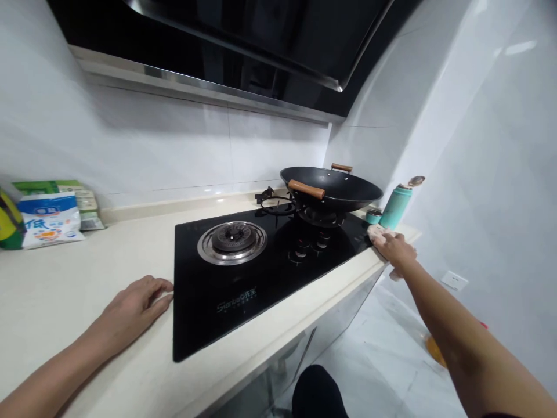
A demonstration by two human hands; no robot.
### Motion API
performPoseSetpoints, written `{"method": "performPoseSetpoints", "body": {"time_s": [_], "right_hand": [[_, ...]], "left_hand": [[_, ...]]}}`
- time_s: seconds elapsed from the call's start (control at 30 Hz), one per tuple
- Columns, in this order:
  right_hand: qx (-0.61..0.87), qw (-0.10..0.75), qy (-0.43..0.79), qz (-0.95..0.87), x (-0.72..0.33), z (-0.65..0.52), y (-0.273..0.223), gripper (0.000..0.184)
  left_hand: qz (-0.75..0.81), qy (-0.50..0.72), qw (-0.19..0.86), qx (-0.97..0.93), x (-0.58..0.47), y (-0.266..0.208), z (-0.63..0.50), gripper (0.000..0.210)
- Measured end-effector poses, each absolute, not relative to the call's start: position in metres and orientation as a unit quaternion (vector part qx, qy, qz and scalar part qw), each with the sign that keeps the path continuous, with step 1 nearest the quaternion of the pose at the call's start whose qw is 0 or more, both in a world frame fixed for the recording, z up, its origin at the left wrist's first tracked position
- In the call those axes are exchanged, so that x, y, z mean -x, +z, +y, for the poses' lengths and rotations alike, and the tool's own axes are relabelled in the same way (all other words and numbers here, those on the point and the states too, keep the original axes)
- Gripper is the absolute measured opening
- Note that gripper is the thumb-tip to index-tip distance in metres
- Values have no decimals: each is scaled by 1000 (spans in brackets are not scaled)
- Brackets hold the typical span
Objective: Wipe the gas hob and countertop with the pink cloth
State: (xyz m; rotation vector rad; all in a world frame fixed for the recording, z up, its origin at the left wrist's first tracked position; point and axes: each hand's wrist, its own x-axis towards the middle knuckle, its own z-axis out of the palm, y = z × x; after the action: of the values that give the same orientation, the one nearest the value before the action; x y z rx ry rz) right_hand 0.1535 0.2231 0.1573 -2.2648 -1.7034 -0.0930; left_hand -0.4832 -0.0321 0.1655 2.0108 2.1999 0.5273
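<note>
My right hand presses a pale pinkish cloth onto the counter by the right edge of the black glass gas stove. Just behind the cloth stands a turquoise bottle with its lid flipped up, and a small turquoise cup or cap sits beside it. On the left, my left hand rests on the counter with fingers loosely bent, thumb and forefinger apart. Its fingertips are at the stove's left edge, and nothing is in it. A black wok with wooden handles sits over the right burner.
The left burner has no pot support on it; a black pot support lies behind the wok's left side. Several food packets lean at the left wall. A dark range hood hangs low above. The counter's front edge runs diagonally.
</note>
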Motion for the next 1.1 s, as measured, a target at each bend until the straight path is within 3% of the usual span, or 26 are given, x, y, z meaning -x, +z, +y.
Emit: {"method": "performPoseSetpoints", "body": {"time_s": [0.13, 0.37, 0.5, 0.6, 0.73, 0.87, 0.97, 1.03, 1.1], "right_hand": [[766, 168, -26, -620, -125, 167, 151, 68], [650, 249, -84, -713, -20, 61, 127, 46], [578, 225, -51, -782, 48, -1, 132, 49], [516, 224, -6, -826, 85, -41, 138, 61], [421, 230, 49, -876, 114, -79, 142, 59], [296, 278, 153, -901, 131, -104, 147, 56], [207, 354, 293, -864, 142, -111, 159, 37], [190, 387, 386, -816, 148, -105, 170, 27], [218, 410, 447, -764, 148, -89, 178, 29]], "left_hand": [[722, 155, 33, -673, 480, 168, -31, 35], [725, 137, -15, -675, 465, 173, -36, 31], [730, 104, -44, -674, 456, 181, -44, 37], [707, 66, 6, -704, 454, 187, -62, 44], [686, 110, 61, -716, 449, 185, -109, 48], [676, 203, 52, -706, 441, 174, -158, 42], [692, 270, 56, -667, 439, 166, -184, 42], [704, 314, 50, -635, 440, 161, -195, 42], [711, 347, 35, -610, 440, 158, -202, 42]]}}
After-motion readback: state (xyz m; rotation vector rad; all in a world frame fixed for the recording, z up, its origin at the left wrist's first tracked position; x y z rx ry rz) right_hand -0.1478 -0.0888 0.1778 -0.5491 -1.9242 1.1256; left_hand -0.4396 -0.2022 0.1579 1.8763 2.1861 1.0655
